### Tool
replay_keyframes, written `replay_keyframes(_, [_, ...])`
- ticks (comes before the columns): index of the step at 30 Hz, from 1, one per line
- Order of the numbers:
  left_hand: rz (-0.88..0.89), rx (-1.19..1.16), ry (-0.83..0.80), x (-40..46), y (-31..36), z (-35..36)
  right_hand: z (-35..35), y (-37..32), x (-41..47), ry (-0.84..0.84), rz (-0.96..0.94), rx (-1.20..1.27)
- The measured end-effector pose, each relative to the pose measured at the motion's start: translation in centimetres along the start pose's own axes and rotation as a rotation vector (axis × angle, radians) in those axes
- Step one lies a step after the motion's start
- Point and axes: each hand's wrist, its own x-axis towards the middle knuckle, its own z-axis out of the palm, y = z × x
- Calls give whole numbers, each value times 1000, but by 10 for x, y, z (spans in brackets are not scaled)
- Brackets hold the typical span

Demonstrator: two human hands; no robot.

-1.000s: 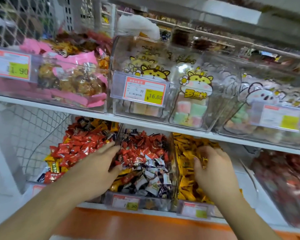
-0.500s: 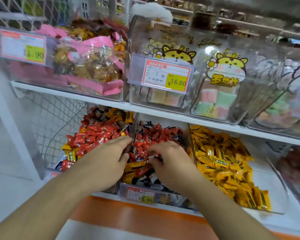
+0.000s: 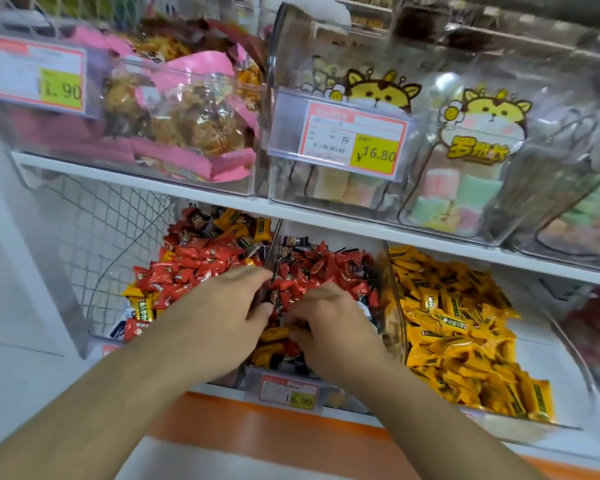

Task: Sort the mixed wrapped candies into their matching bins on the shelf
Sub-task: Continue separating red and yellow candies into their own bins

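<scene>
Three clear bins of wrapped candies stand on the lower shelf. The left bin (image 3: 132,327) holds mostly red candies (image 3: 187,268) with some yellow and black ones mixed in. In the middle bin (image 3: 257,377) red, black-and-white and yellow candies (image 3: 274,344) lie mixed. Yellow candies (image 3: 465,334) fill the right bin (image 3: 392,292). My left hand (image 3: 222,317) rests with straight fingers on the divider between the left and middle bins. My right hand (image 3: 329,323) is in the middle bin, its fingers curled down and pinching a wrapped candy in the pile; the fingertips are partly hidden.
The white upper shelf (image 3: 222,199) hangs just above the bins and carries clear boxes of pink snack packs (image 3: 187,109) and pastel sweets (image 3: 465,195). A wire mesh panel (image 3: 94,230) closes the left side. An orange strip (image 3: 257,438) runs along the shelf's front edge.
My right hand moved left out of the yellow bin into the middle bin and curled into the pile. My left hand stayed on the divider. The view shifted closer and to the left.
</scene>
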Motion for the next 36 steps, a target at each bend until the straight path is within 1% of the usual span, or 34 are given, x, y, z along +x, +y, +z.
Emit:
replay_keyframes(3, [-11, 11, -6, -3, 3, 0, -6, -2, -6, 73, 6, -47])
replay_keyframes(6, [-27, 30, -19, -5, 6, 1, -22, -1, -16, 178, 56, -41])
replay_keyframes(9, [-35, 24, -32, -6, 9, 2, -46, 10, -32, 232, 126, -46])
replay_keyframes(11, [-38, 27, -25, -6, 13, 2, -62, 24, -46, 297, 220, -66])
replay_keyframes(14, [-48, 23, -30, -8, 15, 3, -81, 55, -69, 408, 441, -114])
replay_keyframes(16, [-53, 19, -39, -9, 14, 4, -88, 71, -80, 418, 587, -191])
replay_keyframes(18, [-57, 12, -48, -9, 13, 6, -89, 78, -85, 392, 626, -238])
replay_keyframes(20, [-56, 12, -62, -9, 12, 6, -86, 72, -82, 360, 544, -219])
replay_keyframes(22, [-54, 12, -63, -8, 10, 6, -78, 57, -73, 311, 392, -146])
replay_keyframes(24, [-47, 13, -62, -6, 8, 4, -67, 39, -60, 234, 231, -37])
replay_keyframes(26, [-48, 9, -64, -7, 8, 3, -52, 23, -46, 118, 117, 64])
replay_keyframes(28, [-41, 13, -56, -6, 8, 3, -36, 14, -34, 25, 50, 89])
replay_keyframes(31, [-33, 20, -48, -4, 8, 4, -17, 10, -19, -61, -10, 93])
replay_keyframes(34, [-23, 19, -41, -3, 7, 4, -6, 11, -13, -114, -72, 84])
replay_keyframes(36, [-15, 23, -43, -2, 6, 3, -4, 14, -11, -102, -77, -13])
